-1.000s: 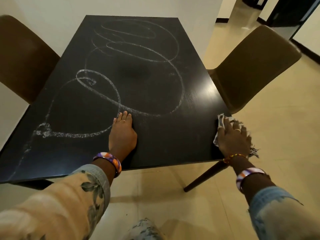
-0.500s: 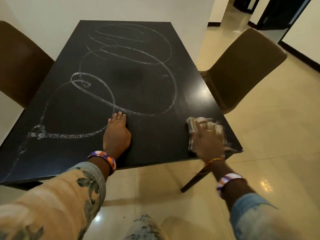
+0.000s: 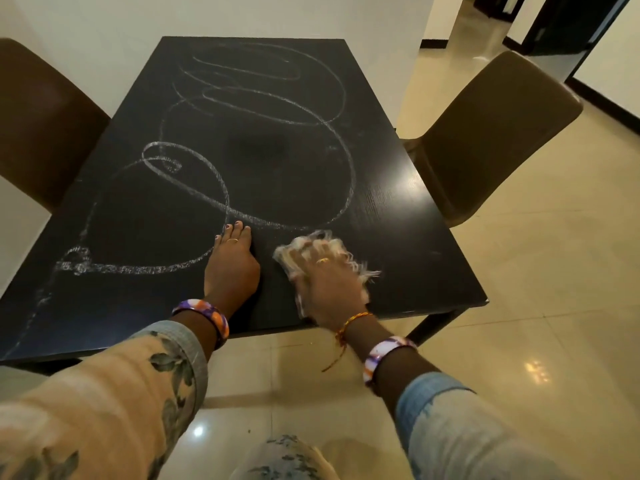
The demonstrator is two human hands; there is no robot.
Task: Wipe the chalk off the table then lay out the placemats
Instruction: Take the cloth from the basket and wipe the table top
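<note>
A black table (image 3: pixel 408 216) carries looping white chalk lines (image 3: pixel 221 188) over most of its top. My left hand (image 3: pixel 232 268) lies flat on the table near the front edge, fingers together, touching a chalk line. Just to its right, my right hand (image 3: pixel 325 285) presses a pale fringed cloth (image 3: pixel 304 247) onto the tabletop; hand and cloth are motion-blurred. No placemats are in view.
A brown chair (image 3: pixel 491 133) stands at the table's right side and another brown chair (image 3: pixel 38 126) at the left. A white wall runs behind the table. Glossy tiled floor (image 3: pixel 540 306) spreads to the right and in front.
My right hand has swept the cloth leftward from the table's right front corner to beside my left hand. The left hand has stayed put.
</note>
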